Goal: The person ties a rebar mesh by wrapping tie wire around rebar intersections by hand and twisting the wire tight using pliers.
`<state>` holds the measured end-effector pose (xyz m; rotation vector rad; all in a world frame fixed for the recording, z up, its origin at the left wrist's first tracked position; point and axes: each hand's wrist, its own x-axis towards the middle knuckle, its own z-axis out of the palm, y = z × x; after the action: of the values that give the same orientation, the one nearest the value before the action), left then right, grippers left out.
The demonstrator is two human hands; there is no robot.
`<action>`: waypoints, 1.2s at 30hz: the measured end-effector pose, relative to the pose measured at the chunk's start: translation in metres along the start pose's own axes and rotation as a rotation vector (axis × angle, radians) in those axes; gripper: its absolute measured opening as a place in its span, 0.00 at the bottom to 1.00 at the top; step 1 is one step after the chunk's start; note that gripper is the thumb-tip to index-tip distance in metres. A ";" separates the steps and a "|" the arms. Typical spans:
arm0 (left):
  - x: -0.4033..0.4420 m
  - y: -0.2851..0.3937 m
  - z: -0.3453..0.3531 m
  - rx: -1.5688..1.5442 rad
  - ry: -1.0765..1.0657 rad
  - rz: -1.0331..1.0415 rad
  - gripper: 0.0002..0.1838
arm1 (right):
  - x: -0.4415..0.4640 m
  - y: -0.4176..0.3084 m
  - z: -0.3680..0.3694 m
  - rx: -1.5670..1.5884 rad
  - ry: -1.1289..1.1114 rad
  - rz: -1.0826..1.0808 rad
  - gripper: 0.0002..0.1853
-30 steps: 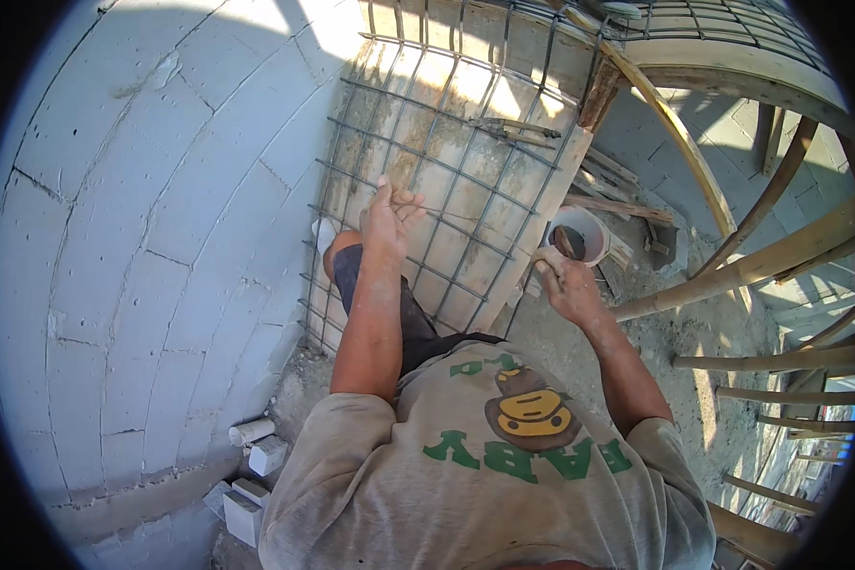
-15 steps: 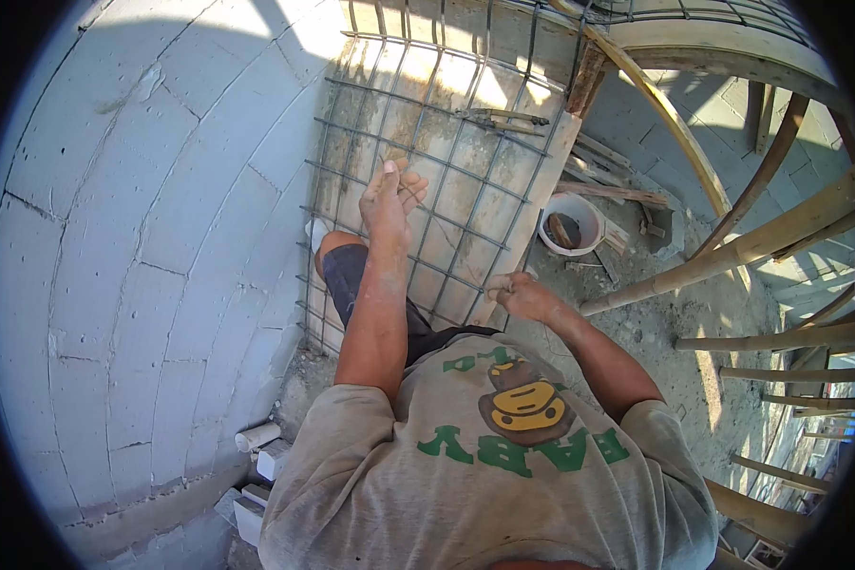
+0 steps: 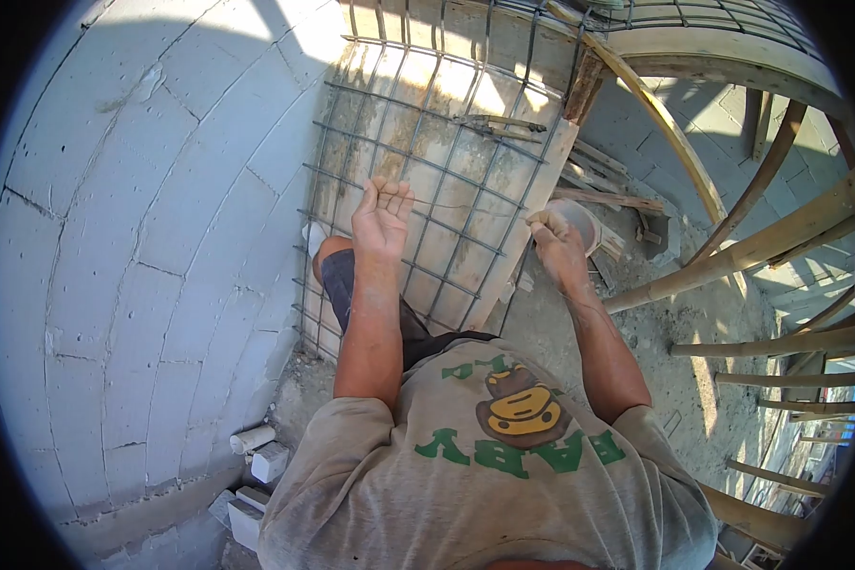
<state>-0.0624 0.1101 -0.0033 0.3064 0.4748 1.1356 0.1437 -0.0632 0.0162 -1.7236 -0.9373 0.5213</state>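
Running above the rebar (image 3: 410,156), a thin wire (image 3: 456,205) was pinched in the right hand (image 3: 559,249)'s fingers; the left hand (image 3: 382,226)'s were half-curled, grip couldn't be told. Probably light, springy stuff, best held near the ends.

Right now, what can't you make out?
All in the head view:
Wire, left end: too thin, lost at the left hand.
Bucket contents: right hand blocks part of the bucket.
Mesh, far end: cut off by the top edge.
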 end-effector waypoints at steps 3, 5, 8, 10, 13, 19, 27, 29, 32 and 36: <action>-0.005 0.005 0.005 0.089 -0.040 0.047 0.13 | -0.015 0.003 -0.003 0.006 -0.593 0.555 0.09; 0.002 0.010 -0.010 0.053 -0.003 0.085 0.13 | -0.029 0.010 0.009 0.033 -0.862 0.478 0.09; 0.001 0.018 -0.016 0.098 0.101 0.107 0.13 | -0.043 -0.027 0.000 0.289 -1.049 0.269 0.11; -0.005 0.024 -0.010 0.211 0.149 0.131 0.14 | -0.038 -0.057 -0.015 0.422 -1.115 0.266 0.13; -0.012 0.034 0.002 0.385 0.197 0.158 0.16 | -0.035 -0.076 -0.024 0.367 -1.108 0.245 0.15; -0.017 0.036 -0.008 0.597 0.283 0.162 0.19 | -0.039 -0.076 -0.017 0.150 -1.075 0.125 0.14; -0.017 0.040 -0.033 0.399 0.243 0.116 0.16 | -0.066 -0.049 0.017 -0.358 -0.663 -0.199 0.11; -0.019 0.042 -0.029 0.416 0.266 0.138 0.16 | -0.069 -0.038 0.025 -0.362 -0.661 -0.207 0.10; -0.020 0.047 -0.031 0.438 0.311 0.161 0.15 | -0.072 -0.032 0.030 -0.364 -0.628 -0.221 0.11; -0.011 0.052 -0.046 0.369 0.269 0.136 0.11 | -0.071 -0.024 0.029 -0.155 -0.830 -0.200 0.11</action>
<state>-0.1309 0.1199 -0.0164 0.5155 0.9172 1.2258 0.0722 -0.0995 0.0218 -1.5172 -1.7478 1.0879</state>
